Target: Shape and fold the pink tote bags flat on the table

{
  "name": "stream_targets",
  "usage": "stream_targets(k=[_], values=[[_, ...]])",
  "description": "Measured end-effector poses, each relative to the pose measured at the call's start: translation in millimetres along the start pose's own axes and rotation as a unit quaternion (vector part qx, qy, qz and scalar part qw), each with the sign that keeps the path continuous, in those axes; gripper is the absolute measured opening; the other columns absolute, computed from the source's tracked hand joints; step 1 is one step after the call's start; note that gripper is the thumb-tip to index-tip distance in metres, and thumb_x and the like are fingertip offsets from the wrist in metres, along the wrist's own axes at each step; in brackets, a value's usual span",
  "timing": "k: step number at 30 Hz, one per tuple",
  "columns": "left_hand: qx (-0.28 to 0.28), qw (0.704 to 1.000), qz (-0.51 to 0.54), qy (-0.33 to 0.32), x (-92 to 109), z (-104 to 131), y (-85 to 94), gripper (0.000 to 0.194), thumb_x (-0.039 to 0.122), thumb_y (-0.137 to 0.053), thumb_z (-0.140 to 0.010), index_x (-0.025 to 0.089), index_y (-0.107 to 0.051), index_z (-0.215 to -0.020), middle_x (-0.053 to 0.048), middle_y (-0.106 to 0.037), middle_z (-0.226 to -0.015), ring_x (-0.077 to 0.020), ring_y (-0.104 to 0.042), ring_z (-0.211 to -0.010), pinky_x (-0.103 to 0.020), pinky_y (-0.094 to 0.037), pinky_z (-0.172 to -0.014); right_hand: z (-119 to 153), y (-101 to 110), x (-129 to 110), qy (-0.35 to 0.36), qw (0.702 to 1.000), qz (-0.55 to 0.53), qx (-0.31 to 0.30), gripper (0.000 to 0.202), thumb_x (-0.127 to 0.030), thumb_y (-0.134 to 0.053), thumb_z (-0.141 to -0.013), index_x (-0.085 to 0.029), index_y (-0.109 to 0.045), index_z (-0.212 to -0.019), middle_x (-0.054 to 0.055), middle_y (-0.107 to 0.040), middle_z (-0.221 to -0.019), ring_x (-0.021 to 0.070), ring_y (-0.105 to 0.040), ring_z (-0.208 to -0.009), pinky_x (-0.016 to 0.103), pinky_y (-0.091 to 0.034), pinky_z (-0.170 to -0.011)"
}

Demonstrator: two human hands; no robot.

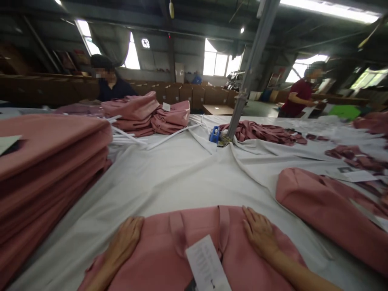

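A pink bag [151, 254] lies flat in front of me, with two strap handles and a white paper tag [207, 262] on its upper side. My left hand [127, 236] is at the bag's upper left edge, its fingers together and bent over the border. On the upper right part of the bag rests my right hand [260, 232], fingers stretched out flat and slightly apart. The lower end of the bag runs out of view.
Folded pink bags are stacked high at the left [54, 161]. Another pink bag [327, 202] lies to the right. Beyond the white cloth [182, 173] stand a metal post [251, 68], a blue tape dispenser [215, 134] and a strap pile [266, 132]. Two people work farther back.
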State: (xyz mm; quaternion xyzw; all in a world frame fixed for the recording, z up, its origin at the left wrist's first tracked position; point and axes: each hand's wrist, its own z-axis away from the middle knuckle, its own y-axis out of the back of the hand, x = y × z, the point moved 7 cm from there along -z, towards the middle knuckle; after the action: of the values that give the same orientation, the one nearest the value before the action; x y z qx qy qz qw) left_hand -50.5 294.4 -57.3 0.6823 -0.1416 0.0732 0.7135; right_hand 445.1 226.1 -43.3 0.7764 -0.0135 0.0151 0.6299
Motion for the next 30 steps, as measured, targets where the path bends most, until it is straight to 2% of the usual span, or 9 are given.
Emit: stream_targets(k=[4,8,10,14,17,20,25,28,30], values=[[-0.014,1.0,-0.01,-0.023,10,-14,-2.1,0.041,0.024,-0.022,-0.092,0.019,-0.061,-0.104,-0.006,-0.063,-0.097,-0.0201,-0.057,-0.097,-0.033,-0.041,-0.098,-2,9,-5,-0.003,1.0,0.013,-0.024,0.05,-0.032,-0.029,-0.098,-0.016,-0.042,-0.144,0.012,-0.049,-0.14,0.0291,-0.049,-0.116,0.044,-0.032,-0.1],[0.026,0.999,-0.026,-0.005,27,-10,25.7,0.051,0.029,-0.016,-0.096,0.01,-0.051,-0.127,-0.014,-0.057,-0.126,-0.0207,-0.05,-0.12,-0.034,-0.036,-0.105,-1,20,-9,-0.01,1.0,0.012,-0.023,0.049,-0.03,-0.03,-0.098,-0.017,-0.039,-0.145,0.012,-0.048,-0.141,0.0284,-0.049,-0.116,0.042,-0.031,-0.1],[0.057,0.998,-0.036,0.005,35,7,47.8,0.056,0.035,-0.015,-0.097,0.007,-0.041,-0.138,-0.018,-0.045,-0.141,-0.024,-0.039,-0.132,-0.04,-0.032,-0.109,0,25,-11,-0.009,1.0,0.006,-0.019,0.048,-0.03,-0.032,-0.098,-0.018,-0.041,-0.144,0.012,-0.05,-0.139,0.0282,-0.049,-0.115,0.041,-0.031,-0.099],[0.106,0.989,-0.105,0.01,44,73,69.7,0.057,0.048,-0.019,-0.096,0.026,-0.036,-0.145,-0.009,-0.032,-0.153,-0.0318,-0.021,-0.142,-0.062,-0.018,-0.11,0,32,-12,-0.008,1.0,-0.01,-0.015,0.047,-0.03,-0.032,-0.099,-0.017,-0.041,-0.143,0.013,-0.05,-0.138,0.0288,-0.05,-0.113,0.041,-0.031,-0.098],[0.087,0.978,-0.187,0.036,41,129,44.8,0.058,0.052,-0.027,-0.093,0.032,-0.032,-0.147,-0.005,-0.028,-0.155,-0.0357,-0.014,-0.144,-0.067,-0.018,-0.107,2,34,-12,-0.012,0.999,-0.029,-0.022,0.047,-0.03,-0.031,-0.099,-0.017,-0.04,-0.143,0.013,-0.049,-0.138,0.0296,-0.048,-0.115,0.042,-0.03,-0.099],[0.032,0.972,-0.218,0.083,35,165,9.2,0.061,0.053,-0.03,-0.092,0.029,-0.031,-0.148,-0.01,-0.027,-0.155,-0.0351,-0.023,-0.142,-0.057,-0.023,-0.109,4,35,-12,-0.018,0.998,-0.058,-0.035,0.048,-0.033,-0.031,-0.1,-0.017,-0.039,-0.144,0.013,-0.047,-0.141,0.0296,-0.046,-0.118,0.043,-0.027,-0.102],[0.031,0.97,-0.225,0.087,38,171,-2.7,0.063,0.052,-0.022,-0.092,0.025,-0.031,-0.148,-0.014,-0.032,-0.152,-0.0354,-0.031,-0.138,-0.052,-0.025,-0.11,-2,41,-3,-0.035,0.99,-0.127,-0.045,0.047,-0.039,-0.034,-0.1,-0.019,-0.041,-0.142,0.01,-0.045,-0.144,0.0284,-0.04,-0.129,0.043,-0.025,-0.108],[0.06,0.983,-0.161,0.07,29,169,-4.2,0.068,0.051,-0.016,-0.089,0.019,-0.035,-0.147,-0.015,-0.037,-0.148,-0.0349,-0.033,-0.137,-0.051,-0.023,-0.112,1,58,33,-0.104,0.979,-0.176,-0.014,0.052,-0.041,-0.025,-0.101,-0.014,-0.04,-0.142,0.012,-0.043,-0.146,0.0275,-0.035,-0.134,0.041,-0.027,-0.11],[0.086,0.991,-0.088,0.062,17,170,-9.0,0.07,0.052,-0.019,-0.086,0.02,-0.033,-0.147,-0.012,-0.036,-0.149,-0.0339,-0.029,-0.139,-0.051,-0.02,-0.114,21,71,66,-0.168,0.964,-0.206,0.018,0.057,-0.042,-0.019,-0.101,-0.01,-0.034,-0.145,0.015,-0.042,-0.146,0.0263,-0.036,-0.135,0.039,-0.03,-0.11]])
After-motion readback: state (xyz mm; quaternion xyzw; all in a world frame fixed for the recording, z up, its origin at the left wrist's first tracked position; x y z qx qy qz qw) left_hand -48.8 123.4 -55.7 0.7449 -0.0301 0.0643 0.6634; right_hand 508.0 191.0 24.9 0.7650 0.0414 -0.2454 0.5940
